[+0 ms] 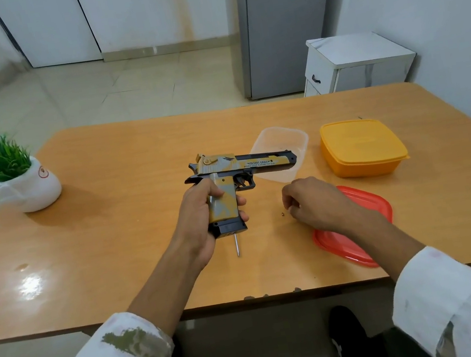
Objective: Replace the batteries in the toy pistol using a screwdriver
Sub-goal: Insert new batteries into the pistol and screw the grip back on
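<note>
Over wood surface point(112, 230), L hand point(200, 215) gripping toy pistol point(226, 167), slide marked "DESERT EAGLE", R hand point(316, 205) curled, can't tell if holding anything, screwdriver point(237, 245) under butt

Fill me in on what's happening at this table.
A person is working on a toy pistol. The left hand grips its handle, barrel pointing right in front of an open clear container. A thin metal shaft, probably the screwdriver, sticks out below the grip. The right hand rests curled on the table beside a tiny brown speck, perhaps a screw; whether it pinches anything is unclear. A lidded orange box and a loose red lid sit to the right.
</note>
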